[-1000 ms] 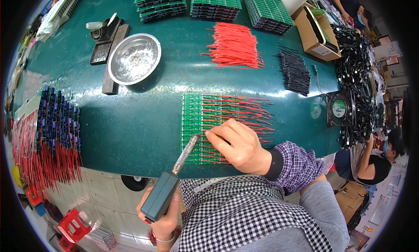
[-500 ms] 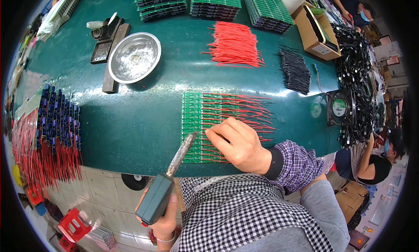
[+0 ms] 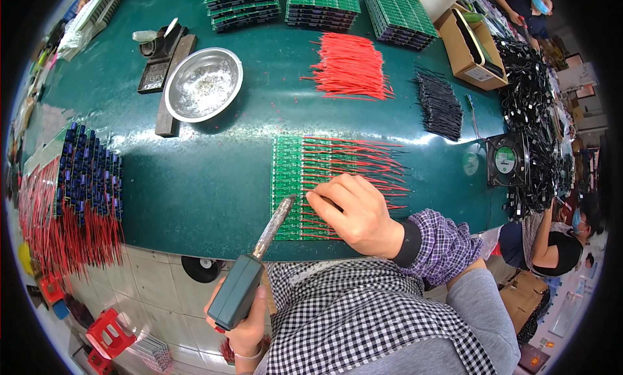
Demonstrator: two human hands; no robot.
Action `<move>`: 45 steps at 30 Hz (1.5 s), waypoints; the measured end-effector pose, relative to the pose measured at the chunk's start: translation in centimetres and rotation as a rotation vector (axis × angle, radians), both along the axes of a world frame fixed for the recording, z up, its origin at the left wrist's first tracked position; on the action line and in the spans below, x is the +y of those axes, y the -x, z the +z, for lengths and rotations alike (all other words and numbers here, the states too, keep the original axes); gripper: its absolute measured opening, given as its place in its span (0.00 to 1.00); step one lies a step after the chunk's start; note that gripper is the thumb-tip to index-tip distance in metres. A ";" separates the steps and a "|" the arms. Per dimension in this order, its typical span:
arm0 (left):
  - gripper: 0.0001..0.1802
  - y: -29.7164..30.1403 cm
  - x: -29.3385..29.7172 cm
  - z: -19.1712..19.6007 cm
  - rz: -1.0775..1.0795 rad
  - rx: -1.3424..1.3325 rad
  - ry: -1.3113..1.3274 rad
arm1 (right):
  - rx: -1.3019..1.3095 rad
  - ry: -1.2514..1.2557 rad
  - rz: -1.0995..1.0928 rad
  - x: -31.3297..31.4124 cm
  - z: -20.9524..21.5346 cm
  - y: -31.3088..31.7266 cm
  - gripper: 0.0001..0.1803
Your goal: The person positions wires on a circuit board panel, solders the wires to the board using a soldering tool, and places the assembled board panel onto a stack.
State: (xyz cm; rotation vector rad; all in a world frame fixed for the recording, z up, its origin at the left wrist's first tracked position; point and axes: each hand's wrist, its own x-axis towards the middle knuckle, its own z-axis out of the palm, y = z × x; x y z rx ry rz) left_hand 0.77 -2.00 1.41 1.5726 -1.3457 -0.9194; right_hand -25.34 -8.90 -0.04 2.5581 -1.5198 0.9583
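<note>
My left hand [image 3: 248, 323] is closed around the dark green handle of a soldering iron [image 3: 272, 229]. Its tip meets or hovers just over a green circuit board panel [image 3: 285, 161] at the table's front edge; contact cannot be told. Rows of red wires [image 3: 354, 156] run rightward from the panel, some with dark lengths among them. Over the panel's lower half, my right hand [image 3: 357, 213] is closed in a pinch, fingertips just right of the iron's tip. It seems to hold a red wire, mostly hidden by the fingers.
Farther back lie a metal bowl [image 3: 204, 85], a pile of red wires [image 3: 350, 65], black wires [image 3: 439, 104] and stacked panels [image 3: 322, 5]. Wired panels [image 3: 87, 180] stand at left. A small fan [image 3: 506, 159] and black cables [image 3: 535, 102] are at right, with a co-worker [image 3: 558, 245] beyond.
The whole view has shifted slightly. The soldering iron and my left hand sit a touch higher and farther right; my right hand keeps its pinch at nearly the same place.
</note>
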 end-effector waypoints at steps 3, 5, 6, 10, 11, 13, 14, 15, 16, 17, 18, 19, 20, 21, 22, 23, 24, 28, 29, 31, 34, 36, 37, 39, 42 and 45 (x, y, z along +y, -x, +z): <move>0.14 0.2 -0.3 -0.1 -0.029 -0.002 -0.002 | 0.018 -0.005 0.011 0.0 0.0 0.0 0.18; 0.14 0.4 -0.5 -0.2 -0.037 -0.008 0.028 | 0.017 -0.002 0.013 0.0 -0.1 0.0 0.18; 0.14 0.5 -0.6 -0.1 -0.039 -0.008 0.028 | 0.014 0.000 0.013 -0.1 -0.1 0.0 0.18; 0.13 0.7 -0.8 0.0 -0.062 -0.032 0.045 | 0.013 -0.010 0.011 0.0 -0.1 -0.1 0.18; 0.13 0.7 -0.8 -0.1 -0.052 -0.017 0.055 | 0.012 -0.011 0.012 -0.1 -0.2 -0.1 0.18; 0.14 0.5 -0.6 -0.2 -0.047 -0.017 0.032 | 0.013 0.025 0.016 -0.2 -0.2 -0.1 0.15; 0.15 0.3 -0.4 -0.3 -0.041 -0.017 0.009 | 0.013 0.024 0.016 -0.2 -0.2 -0.1 0.15; 0.15 0.1 -0.1 -0.4 -0.040 -0.017 0.009 | 0.010 0.025 0.015 -0.2 -0.2 -0.1 0.15; 0.16 -0.1 0.3 -0.7 -0.011 -0.033 0.011 | 0.007 0.026 0.015 -0.2 -0.2 -0.1 0.15; 0.17 -0.3 0.6 -0.9 0.018 -0.049 0.014 | 0.007 0.026 0.015 -0.2 -0.2 -0.1 0.15; 0.17 -0.4 0.8 -1.1 0.019 -0.049 0.015 | 0.010 0.025 0.015 -0.2 -0.1 -0.1 0.15; 0.18 -0.6 1.0 -1.3 0.031 -0.052 0.006 | 0.013 0.025 0.014 -0.2 0.0 -0.2 0.15; 0.19 -0.6 1.1 -1.4 0.043 -0.055 -0.002 | 0.013 0.025 0.015 -0.2 0.0 -0.2 0.15; 0.19 -0.6 1.1 -1.3 0.043 -0.054 -0.002 | 0.015 0.014 0.011 -0.1 -0.1 -0.2 0.17; 0.19 -0.6 1.1 -1.2 0.047 -0.033 -0.021 | 0.017 0.003 0.007 0.0 -0.1 -0.2 0.18; 0.19 -0.5 1.1 -1.1 0.052 -0.012 -0.040 | 0.018 0.003 0.007 -0.1 -0.1 -0.2 0.18; 0.19 -0.3 0.9 -0.8 0.051 -0.011 -0.040 | 0.028 0.010 0.005 -0.1 0.0 -0.2 0.17; 0.17 0.1 0.5 0.1 0.017 -0.002 -0.037 | 0.016 0.039 -0.003 -0.2 -0.3 -0.2 0.16; 0.16 0.1 0.5 0.1 0.015 -0.012 -0.035 | 0.016 0.039 -0.003 -0.1 -0.3 -0.2 0.16; 0.15 0.0 0.6 -0.3 0.009 -0.022 0.001 | -0.031 0.077 0.002 0.0 -0.2 -0.4 0.15; 0.14 -0.1 0.5 -0.4 -0.020 -0.036 0.039 | -0.036 0.064 0.011 0.3 -0.1 -0.4 0.15; 0.14 0.0 0.3 -0.3 -0.042 -0.037 0.042 | -0.035 0.068 0.006 0.3 -0.3 -0.4 0.14; 0.14 0.0 0.3 -0.2 -0.056 -0.027 0.055 | -0.033 0.072 0.001 0.3 -0.4 -0.5 0.14; 0.14 0.0 0.1 -0.1 -0.069 -0.017 0.066 | -0.028 0.062 0.001 0.3 -0.3 -0.5 0.14; 0.13 0.1 0.1 -0.1 -0.090 -0.028 0.090 | -0.022 0.053 0.000 0.4 -0.4 -0.5 0.14; 0.12 0.1 0.1 -0.2 -0.090 -0.040 0.075 | -0.018 0.051 0.003 0.4 -0.4 -0.5 0.14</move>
